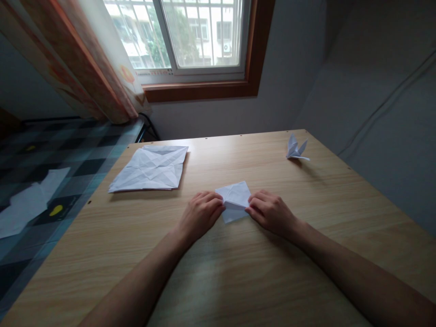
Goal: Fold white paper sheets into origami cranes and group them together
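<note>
A small folded white paper [235, 198] lies on the wooden table [306, 218] between my hands. My left hand [200, 213] has its fingers curled and pinches the paper's left edge. At the paper's right edge my right hand [270, 211] does the same, fingers curled onto the fold. Both forearms reach in from the near edge of the table.
A creased, unfolded white sheet [150, 169] lies at the table's far left. A finished paper crane [295, 149] stands at the far right. A bed with a checked cover [51, 159] and white paper [29, 200] is to the left; a window and curtain are behind.
</note>
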